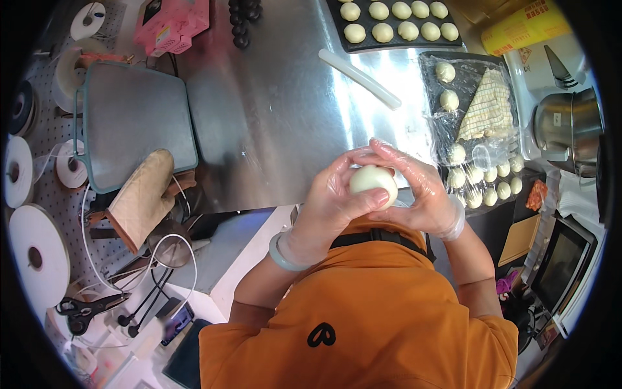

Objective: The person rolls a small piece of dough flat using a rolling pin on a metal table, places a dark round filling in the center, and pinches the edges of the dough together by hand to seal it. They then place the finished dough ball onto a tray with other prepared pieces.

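Note:
Between my two hands, close in front of my waist, is a smooth, pale dough ball (372, 183). My left hand (332, 194) curls around its left side, with the thumb lying across the front. On the other side my right hand (424, 191) cups it with bent fingers, the fingertips of both hands meeting above. Thin clear plastic gloves cover both hands, and a pale band circles my left wrist. The fingers partly hide the ball's far side.
A steel worktop (272, 129) carries a white rolling pin (359, 78) and a black tray (368, 44) of dough balls. Right of it, a film-covered tray (470, 84) holds more balls and a checked cloth (487, 104). An oven mitt (144, 198) hangs at left; a steel pot (570, 123) stands right.

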`<state>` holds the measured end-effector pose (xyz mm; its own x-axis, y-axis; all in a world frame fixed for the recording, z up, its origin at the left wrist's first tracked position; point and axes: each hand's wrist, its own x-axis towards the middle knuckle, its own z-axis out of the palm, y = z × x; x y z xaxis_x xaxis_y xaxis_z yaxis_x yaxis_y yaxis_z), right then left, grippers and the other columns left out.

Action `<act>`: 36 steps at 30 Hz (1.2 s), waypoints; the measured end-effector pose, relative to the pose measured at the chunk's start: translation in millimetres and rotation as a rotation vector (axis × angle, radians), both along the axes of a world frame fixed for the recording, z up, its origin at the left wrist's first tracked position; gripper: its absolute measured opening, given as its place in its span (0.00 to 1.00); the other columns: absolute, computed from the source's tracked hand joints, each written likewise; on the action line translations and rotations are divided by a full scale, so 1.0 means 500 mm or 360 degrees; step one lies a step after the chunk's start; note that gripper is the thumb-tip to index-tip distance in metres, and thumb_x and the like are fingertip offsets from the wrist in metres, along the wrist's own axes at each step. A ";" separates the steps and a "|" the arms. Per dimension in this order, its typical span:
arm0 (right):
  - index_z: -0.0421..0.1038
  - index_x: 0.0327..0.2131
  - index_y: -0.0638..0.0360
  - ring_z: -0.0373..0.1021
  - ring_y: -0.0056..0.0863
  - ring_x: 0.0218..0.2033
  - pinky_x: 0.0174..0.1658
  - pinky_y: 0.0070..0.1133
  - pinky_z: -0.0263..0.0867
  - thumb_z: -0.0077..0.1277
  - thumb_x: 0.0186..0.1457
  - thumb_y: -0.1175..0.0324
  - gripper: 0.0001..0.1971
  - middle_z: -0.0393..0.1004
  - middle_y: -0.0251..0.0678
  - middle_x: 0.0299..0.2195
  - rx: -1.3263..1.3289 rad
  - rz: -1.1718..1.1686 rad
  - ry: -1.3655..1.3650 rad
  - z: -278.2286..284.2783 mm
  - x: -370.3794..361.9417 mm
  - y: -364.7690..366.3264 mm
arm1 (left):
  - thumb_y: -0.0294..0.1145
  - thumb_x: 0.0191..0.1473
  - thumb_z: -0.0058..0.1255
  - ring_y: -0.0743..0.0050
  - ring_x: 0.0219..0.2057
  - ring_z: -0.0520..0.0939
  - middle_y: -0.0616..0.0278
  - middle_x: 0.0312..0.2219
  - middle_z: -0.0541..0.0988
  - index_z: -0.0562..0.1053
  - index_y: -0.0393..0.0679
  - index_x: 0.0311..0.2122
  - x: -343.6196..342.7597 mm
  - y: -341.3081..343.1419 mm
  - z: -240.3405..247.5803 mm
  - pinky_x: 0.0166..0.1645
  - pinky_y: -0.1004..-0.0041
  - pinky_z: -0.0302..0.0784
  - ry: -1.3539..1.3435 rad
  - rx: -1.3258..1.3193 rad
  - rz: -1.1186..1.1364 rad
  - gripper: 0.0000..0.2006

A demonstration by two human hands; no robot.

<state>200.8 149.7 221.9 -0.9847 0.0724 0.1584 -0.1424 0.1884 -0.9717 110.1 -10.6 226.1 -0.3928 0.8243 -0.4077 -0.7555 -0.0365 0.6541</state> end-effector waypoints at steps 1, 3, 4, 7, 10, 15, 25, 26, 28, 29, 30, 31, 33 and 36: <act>0.64 0.57 0.64 0.70 0.42 0.52 0.53 0.29 0.68 0.68 0.39 0.74 0.38 0.71 0.45 0.53 0.0042 -0.0011 0.0035 -0.007 0.001 0.000 | 0.27 0.53 0.59 0.74 0.48 0.74 0.59 0.45 0.73 0.61 0.34 0.58 0.000 -0.001 0.001 0.51 0.76 0.73 -0.0011 -0.0005 0.0006 0.29; 0.64 0.57 0.64 0.70 0.41 0.53 0.53 0.28 0.69 0.68 0.40 0.74 0.38 0.70 0.46 0.53 0.0064 -0.0057 0.0041 -0.015 0.004 -0.004 | 0.27 0.53 0.59 0.74 0.49 0.74 0.58 0.46 0.73 0.61 0.34 0.58 -0.001 -0.002 0.003 0.51 0.76 0.73 -0.0040 -0.0014 0.0008 0.30; 0.64 0.57 0.64 0.70 0.41 0.53 0.53 0.28 0.68 0.68 0.40 0.75 0.38 0.70 0.46 0.53 0.0043 -0.0087 0.0015 -0.017 0.008 -0.008 | 0.27 0.52 0.60 0.74 0.49 0.74 0.59 0.46 0.73 0.60 0.34 0.59 -0.003 -0.002 0.005 0.51 0.76 0.73 -0.0043 -0.0019 -0.0008 0.30; 0.64 0.57 0.65 0.69 0.41 0.54 0.54 0.28 0.68 0.67 0.40 0.76 0.37 0.71 0.47 0.53 0.0030 -0.0150 -0.0008 -0.014 0.007 -0.017 | 0.28 0.52 0.60 0.75 0.49 0.74 0.59 0.47 0.72 0.60 0.34 0.59 -0.008 -0.003 0.008 0.52 0.76 0.72 -0.0056 -0.0021 -0.0013 0.31; 0.64 0.57 0.65 0.69 0.41 0.54 0.54 0.29 0.68 0.67 0.40 0.77 0.37 0.71 0.47 0.52 0.0105 -0.0294 0.0005 -0.022 0.011 -0.027 | 0.28 0.53 0.59 0.75 0.49 0.74 0.59 0.47 0.72 0.60 0.33 0.59 -0.003 -0.003 0.000 0.54 0.75 0.71 -0.0133 0.0055 0.0108 0.31; 0.60 0.60 0.63 0.65 0.42 0.57 0.57 0.30 0.65 0.68 0.38 0.76 0.42 0.68 0.47 0.55 0.0282 -0.0300 0.0102 -0.031 0.005 -0.037 | 0.29 0.55 0.57 0.75 0.49 0.74 0.59 0.47 0.72 0.59 0.32 0.59 0.029 0.007 -0.020 0.55 0.74 0.70 -0.0092 0.0011 0.0334 0.30; 0.58 0.61 0.65 0.70 0.42 0.52 0.55 0.32 0.65 0.70 0.37 0.70 0.45 0.72 0.46 0.51 0.0504 0.0135 0.0222 -0.005 -0.012 0.016 | 0.30 0.56 0.57 0.78 0.48 0.73 0.61 0.45 0.72 0.62 0.34 0.56 -0.027 -0.012 -0.011 0.53 0.77 0.70 -0.0017 0.0024 -0.0225 0.26; 0.59 0.60 0.66 0.71 0.41 0.51 0.55 0.33 0.65 0.69 0.38 0.72 0.43 0.72 0.46 0.51 0.0546 0.0056 0.0290 -0.009 -0.014 0.008 | 0.30 0.56 0.57 0.78 0.48 0.73 0.61 0.45 0.72 0.62 0.34 0.56 -0.019 -0.010 -0.010 0.53 0.76 0.70 -0.0030 0.0062 -0.0137 0.26; 0.61 0.59 0.66 0.71 0.41 0.50 0.55 0.33 0.66 0.68 0.39 0.73 0.41 0.72 0.45 0.50 0.0555 -0.0065 0.0346 -0.014 -0.014 -0.004 | 0.30 0.55 0.57 0.78 0.49 0.73 0.61 0.46 0.72 0.61 0.34 0.57 -0.004 -0.006 -0.012 0.54 0.76 0.70 -0.0071 0.0098 -0.0031 0.27; 0.60 0.59 0.67 0.71 0.40 0.50 0.55 0.34 0.66 0.68 0.40 0.73 0.41 0.72 0.45 0.50 0.0520 -0.0109 0.0331 -0.016 -0.011 -0.010 | 0.29 0.55 0.57 0.78 0.49 0.73 0.61 0.46 0.72 0.61 0.34 0.57 0.005 -0.007 -0.016 0.54 0.75 0.70 -0.0101 0.0092 -0.0014 0.28; 0.60 0.59 0.67 0.71 0.40 0.50 0.55 0.34 0.66 0.68 0.40 0.73 0.41 0.72 0.45 0.50 0.0485 -0.0152 0.0316 -0.016 -0.010 -0.013 | 0.29 0.54 0.58 0.78 0.49 0.72 0.61 0.47 0.72 0.61 0.33 0.58 0.008 -0.007 -0.018 0.55 0.75 0.69 -0.0131 0.0087 0.0003 0.28; 0.60 0.59 0.67 0.71 0.40 0.50 0.55 0.33 0.66 0.68 0.40 0.74 0.41 0.72 0.45 0.50 0.0347 -0.0130 0.0234 -0.012 -0.012 -0.013 | 0.28 0.54 0.58 0.78 0.49 0.72 0.61 0.47 0.71 0.60 0.33 0.58 0.004 -0.008 -0.013 0.55 0.75 0.69 -0.0135 0.0038 -0.0023 0.29; 0.59 0.60 0.67 0.71 0.40 0.50 0.54 0.32 0.67 0.67 0.41 0.75 0.41 0.72 0.44 0.50 0.0162 -0.0065 0.0116 -0.003 -0.015 -0.011 | 0.26 0.53 0.59 0.78 0.50 0.72 0.61 0.48 0.71 0.60 0.33 0.59 -0.006 -0.012 0.003 0.56 0.74 0.69 -0.0144 -0.0062 -0.0066 0.31; 0.56 0.61 0.66 0.71 0.39 0.49 0.51 0.28 0.70 0.66 0.42 0.76 0.42 0.71 0.43 0.51 0.0219 0.0066 0.0092 -0.013 -0.012 -0.002 | 0.24 0.52 0.60 0.78 0.50 0.72 0.61 0.49 0.70 0.59 0.34 0.59 -0.012 -0.011 -0.014 0.55 0.75 0.69 -0.0074 0.0065 -0.0101 0.32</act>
